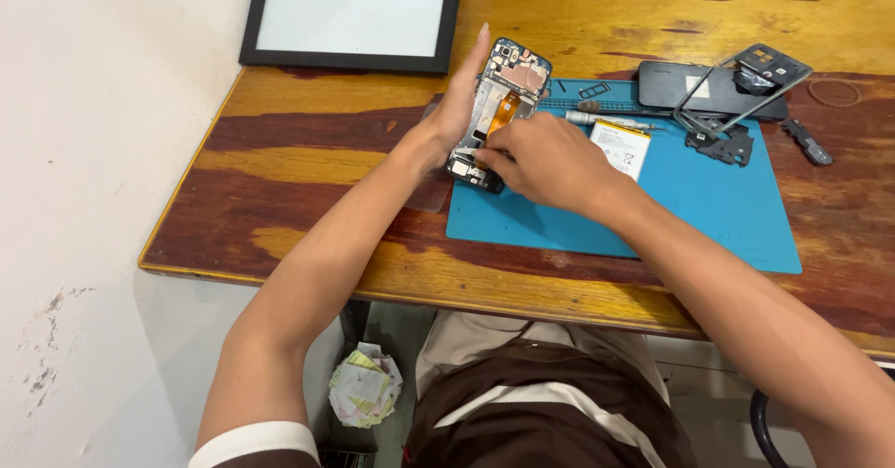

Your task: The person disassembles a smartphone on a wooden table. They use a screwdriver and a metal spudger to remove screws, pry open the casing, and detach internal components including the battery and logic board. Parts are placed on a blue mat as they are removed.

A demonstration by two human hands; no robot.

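Note:
An opened phone body [508, 86] with its circuit board and an orange flex cable [503, 112] exposed is tilted up above the blue work mat [709, 198]. My left hand [459, 104] grips it along its left edge, fingers straight. My right hand [545, 160] rests on its lower part, fingertips pinching at the lower end of the orange cable. A white phone battery [623, 146] lies on the mat just right of my right hand.
A black phone back [695, 88] with a loose frame [746, 81] on it, a screwdriver [601, 120], small black parts [722, 146] and a bracket [807, 142] lie at the mat's far right. A black-framed white board [354, 11] sits at the back left of the wooden table [308, 160].

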